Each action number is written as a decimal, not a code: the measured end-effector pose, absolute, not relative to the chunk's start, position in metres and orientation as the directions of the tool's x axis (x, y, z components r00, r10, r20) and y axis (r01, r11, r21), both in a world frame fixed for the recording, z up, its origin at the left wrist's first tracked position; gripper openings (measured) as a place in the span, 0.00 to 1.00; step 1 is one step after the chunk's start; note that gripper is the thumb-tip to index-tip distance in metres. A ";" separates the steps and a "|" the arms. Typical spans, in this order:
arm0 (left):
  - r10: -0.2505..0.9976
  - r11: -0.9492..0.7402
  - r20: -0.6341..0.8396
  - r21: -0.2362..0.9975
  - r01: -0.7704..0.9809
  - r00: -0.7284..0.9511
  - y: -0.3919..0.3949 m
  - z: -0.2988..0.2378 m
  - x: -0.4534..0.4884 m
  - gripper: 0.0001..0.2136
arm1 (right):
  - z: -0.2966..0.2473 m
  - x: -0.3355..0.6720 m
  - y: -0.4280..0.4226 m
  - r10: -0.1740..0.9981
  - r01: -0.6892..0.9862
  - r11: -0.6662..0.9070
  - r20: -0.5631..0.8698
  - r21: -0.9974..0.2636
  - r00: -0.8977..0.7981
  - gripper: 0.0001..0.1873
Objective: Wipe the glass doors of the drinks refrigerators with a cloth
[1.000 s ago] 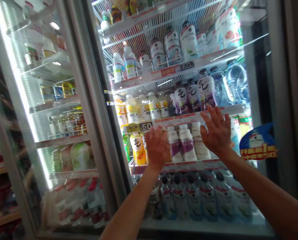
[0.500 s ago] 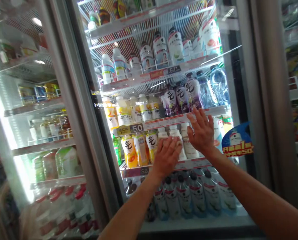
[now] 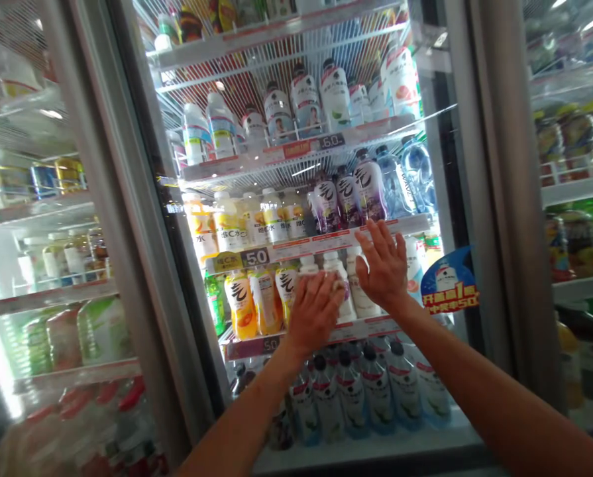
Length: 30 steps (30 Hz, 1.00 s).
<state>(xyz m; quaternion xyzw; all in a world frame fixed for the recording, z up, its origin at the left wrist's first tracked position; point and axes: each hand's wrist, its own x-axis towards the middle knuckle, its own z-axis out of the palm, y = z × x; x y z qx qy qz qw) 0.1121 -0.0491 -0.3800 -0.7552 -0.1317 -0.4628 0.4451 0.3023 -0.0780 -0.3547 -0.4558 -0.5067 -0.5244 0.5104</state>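
Observation:
My left hand is stretched out in front of the glass door of a lit drinks cooler, its fingers extended and close together. White-capped bottles and an orange drink bottle stand behind it on the shelf. A small pale patch shows by its fingertips; I cannot make out what it is. My right hand is raised higher and to the right, fingers spread, holding nothing visible. Both palms face the glass; whether they press on it I cannot tell.
A blue sticker is on the door's right side. Purple-label bottles and black-capped bottles fill shelves inside. Metal door frames separate this cooler from the stocked ones on either side.
The view has shifted slightly, so the cooler and both hands appear a little further left. My hands keep nearly the same places before the glass, fingers still extended.

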 end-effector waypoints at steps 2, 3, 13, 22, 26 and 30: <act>-0.179 -0.567 0.845 -0.507 0.650 0.503 -0.046 -0.376 0.095 0.16 | -0.355 0.303 -0.078 -0.072 0.997 0.039 0.995 0.071 -0.068 0.26; -0.151 -0.555 0.898 -0.423 0.716 0.413 -0.041 -0.369 0.079 0.16 | -0.355 0.303 -0.077 -0.072 0.997 0.042 0.995 0.072 -0.069 0.26; -0.160 -0.553 0.912 -0.400 0.731 0.377 -0.048 -0.375 0.118 0.17 | -0.356 0.303 -0.078 -0.027 0.996 0.075 0.999 0.044 -0.042 0.29; -0.058 -0.489 0.990 0.083 0.868 -0.127 -0.023 -0.349 0.024 0.19 | -0.359 0.300 -0.078 -0.025 0.994 0.106 0.999 0.031 -0.028 0.29; -0.110 -0.546 0.989 -0.143 0.825 0.099 -0.038 -0.377 0.073 0.18 | -0.368 0.286 -0.077 -0.050 0.994 0.104 0.999 0.028 -0.023 0.27; -0.147 -0.588 0.915 -0.387 0.710 0.376 -0.047 -0.399 0.105 0.17 | -0.379 0.283 -0.078 -0.063 0.988 0.123 0.994 0.092 -0.084 0.27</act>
